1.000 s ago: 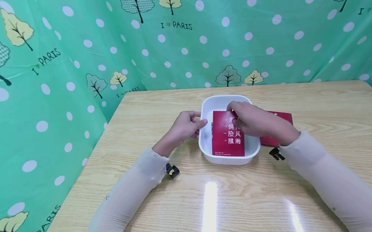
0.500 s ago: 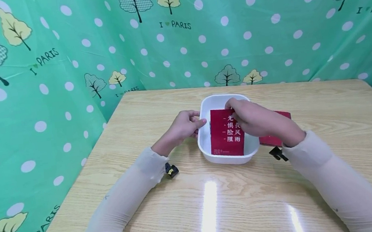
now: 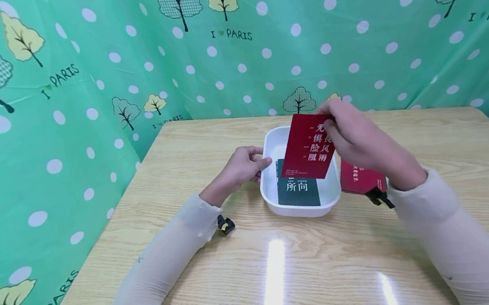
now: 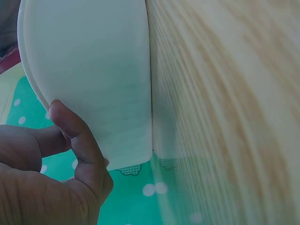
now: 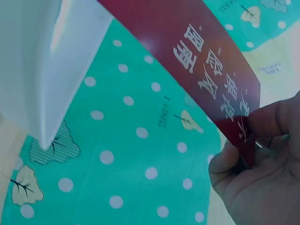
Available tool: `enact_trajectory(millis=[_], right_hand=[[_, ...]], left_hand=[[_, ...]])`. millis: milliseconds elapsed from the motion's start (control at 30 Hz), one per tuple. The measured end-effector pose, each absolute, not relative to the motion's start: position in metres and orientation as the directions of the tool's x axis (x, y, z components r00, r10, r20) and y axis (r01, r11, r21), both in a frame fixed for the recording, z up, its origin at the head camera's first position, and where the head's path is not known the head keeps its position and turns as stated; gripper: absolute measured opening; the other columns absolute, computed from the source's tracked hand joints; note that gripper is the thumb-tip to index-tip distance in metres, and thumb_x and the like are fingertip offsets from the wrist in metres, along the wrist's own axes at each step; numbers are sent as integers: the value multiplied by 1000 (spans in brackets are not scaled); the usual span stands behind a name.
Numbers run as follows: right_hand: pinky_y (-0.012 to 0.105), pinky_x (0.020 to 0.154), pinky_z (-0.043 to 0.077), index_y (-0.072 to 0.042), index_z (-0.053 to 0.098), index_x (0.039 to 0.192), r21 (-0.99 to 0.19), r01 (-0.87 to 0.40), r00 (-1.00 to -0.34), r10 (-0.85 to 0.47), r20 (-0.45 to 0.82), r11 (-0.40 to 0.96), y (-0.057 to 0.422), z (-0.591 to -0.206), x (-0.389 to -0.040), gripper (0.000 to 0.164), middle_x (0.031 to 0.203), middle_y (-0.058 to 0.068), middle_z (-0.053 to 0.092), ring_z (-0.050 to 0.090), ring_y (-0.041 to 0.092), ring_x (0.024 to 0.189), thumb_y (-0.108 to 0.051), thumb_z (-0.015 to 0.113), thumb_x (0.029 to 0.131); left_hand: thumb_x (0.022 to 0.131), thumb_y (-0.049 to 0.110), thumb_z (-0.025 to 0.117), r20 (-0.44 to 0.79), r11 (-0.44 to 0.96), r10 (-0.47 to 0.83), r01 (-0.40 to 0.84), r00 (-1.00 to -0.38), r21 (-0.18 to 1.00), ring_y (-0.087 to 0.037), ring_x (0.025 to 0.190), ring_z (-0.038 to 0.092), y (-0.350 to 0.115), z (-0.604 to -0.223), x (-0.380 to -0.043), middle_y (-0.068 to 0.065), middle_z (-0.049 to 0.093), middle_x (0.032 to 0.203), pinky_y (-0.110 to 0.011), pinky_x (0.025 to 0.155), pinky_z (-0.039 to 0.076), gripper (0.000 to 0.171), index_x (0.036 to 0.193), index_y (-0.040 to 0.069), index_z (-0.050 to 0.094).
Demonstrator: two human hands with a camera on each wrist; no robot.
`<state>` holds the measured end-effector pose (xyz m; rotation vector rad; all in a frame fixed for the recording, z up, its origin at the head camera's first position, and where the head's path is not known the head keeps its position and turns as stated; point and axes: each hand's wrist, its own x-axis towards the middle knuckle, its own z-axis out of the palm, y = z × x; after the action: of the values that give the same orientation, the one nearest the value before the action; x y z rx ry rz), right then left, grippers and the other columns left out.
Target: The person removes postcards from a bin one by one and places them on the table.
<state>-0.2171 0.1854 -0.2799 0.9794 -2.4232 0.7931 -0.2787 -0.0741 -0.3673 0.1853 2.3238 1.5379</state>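
My right hand [image 3: 357, 132] pinches a red card [image 3: 305, 148] with white Chinese characters by its upper right corner. Tilted, the card hangs over a white plastic tub [image 3: 272, 197]. The right wrist view shows thumb and fingers on either side of the card's [image 5: 206, 70] corner. Inside the tub lies a dark green card [image 3: 299, 194] with white characters, partly covered by the red one. My left hand [image 3: 246, 165] holds the tub's left rim, thumb over the edge and fingers outside; the left wrist view shows this hand [image 4: 70, 173] against the tub wall [image 4: 93, 84].
Red cards [image 3: 362, 177] lie on the table right of the tub, partly under my right forearm. A black strap buckle [image 3: 225, 224] is at my left wrist, another [image 3: 378, 197] at my right. A green dotted curtain [image 3: 234, 63] stands behind the wooden table [image 3: 222, 276].
My right hand has lifted the red card up and to the right out of the tub, uncovering the dark green card. My left hand has stayed on the rim.
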Motion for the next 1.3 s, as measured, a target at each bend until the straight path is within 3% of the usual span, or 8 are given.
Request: enact_trajectory(millis=[300,667,900,1067,1300], right_hand=[[32,70,39,13,49,110,-177,-769,-500,-405,766,615,202,-264,-215,19,105,25,51,47,33,98,13,47,91],[23,66,32,15,53,106,-142,-698,-443,-267,856,702,234,-251,-219,18,100,27,53,48,32,90,6,44,94],[25,73,28,11,57,105,-254,-598,-522,-129,843,760,252,-255,-228,21,100,23,55,42,24,91,1,41,95],[27,78,25,12,56,101,-304,-526,-579,-73,812,794,261,-261,-238,22,100,24,55,40,26,92,1,38,95],[39,77,35,13,57,111,-445,-353,-775,10,632,823,272,-273,-252,32,109,27,53,43,37,104,0,33,95]], left_hand=[[96,16,65,-208,382,303,-82,-930,920,-18,64,61,-74,-368,-279,-11,60,89,-34,58,58,42,133,2,51],[95,14,65,-198,360,307,-78,-931,929,-17,62,61,-74,-370,-280,-11,60,88,-33,56,58,40,131,1,52],[96,15,65,-206,372,304,-83,-930,925,-18,63,61,-74,-369,-279,-11,60,88,-34,57,58,43,133,0,50],[95,16,65,-205,378,305,-80,-930,922,-17,64,61,-74,-370,-280,-10,59,88,-35,59,59,45,135,0,49],[95,17,66,-200,381,306,-73,-931,922,-19,66,62,-74,-372,-281,-11,59,89,-35,58,58,46,135,1,49]])
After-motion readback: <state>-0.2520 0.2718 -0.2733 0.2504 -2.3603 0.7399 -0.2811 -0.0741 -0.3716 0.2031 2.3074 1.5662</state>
